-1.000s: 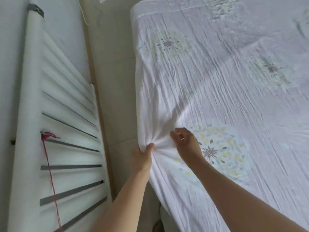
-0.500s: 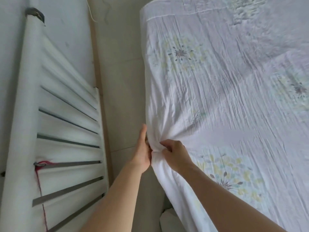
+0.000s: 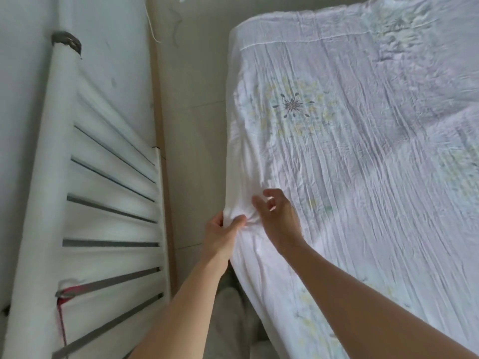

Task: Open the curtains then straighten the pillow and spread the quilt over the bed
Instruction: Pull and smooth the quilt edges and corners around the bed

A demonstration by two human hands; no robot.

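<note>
Both arms reach forward: left hand [image 3: 220, 233] pinches the crinkled white floral quilt's [image 3: 363, 164] left edge; right hand [image 3: 278, 216] hovers beside it, fingers loosely curled, holding nothing.

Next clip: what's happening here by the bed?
A person is spreading a thin white crinkled quilt with floral prints over the bed. The left hand pinches the quilt's side edge where it hangs over the bed side, and the right hand hovers just above the bunched fabric, fingers loosely curled. Most of the quilt already lies flat.
</note>
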